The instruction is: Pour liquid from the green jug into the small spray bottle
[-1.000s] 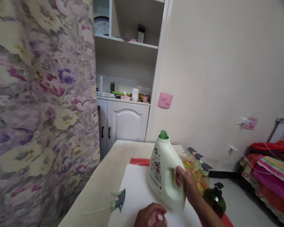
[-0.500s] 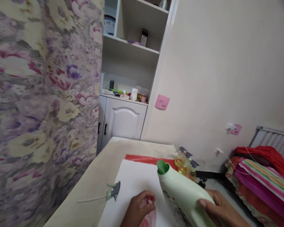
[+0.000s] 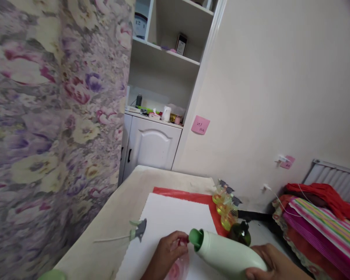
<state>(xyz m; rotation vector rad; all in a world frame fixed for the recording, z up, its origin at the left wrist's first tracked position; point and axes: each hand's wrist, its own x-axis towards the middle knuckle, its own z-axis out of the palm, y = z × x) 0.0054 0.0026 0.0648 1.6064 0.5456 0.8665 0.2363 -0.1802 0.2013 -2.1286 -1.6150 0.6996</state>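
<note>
My left hand (image 3: 169, 251) has its fingers wrapped round the neck of a clear pink bottle (image 3: 177, 268), low in the head view. My right hand (image 3: 270, 262) grips the rear end of a pale green bottle (image 3: 224, 251). That bottle lies tilted almost level, its darker green mouth pointing left, close to the pink bottle's neck. Whether the two touch, I cannot tell. On the left of the white sheet (image 3: 175, 210) rests a grey and green spray head (image 3: 137, 230) with a long thin tube.
Several spray bottles with yellow liquid (image 3: 226, 212) line the table's right edge beside a dark green bottle (image 3: 240, 232). A red sheet (image 3: 181, 193) lies under the white one. A green rounded object (image 3: 52, 275) shows at bottom left. Floral curtain (image 3: 55, 136) hangs left.
The pale green bottle has tipped further toward level, and its mouth has come down and left to the pink bottle's neck. The dark green bottle is now more visible.
</note>
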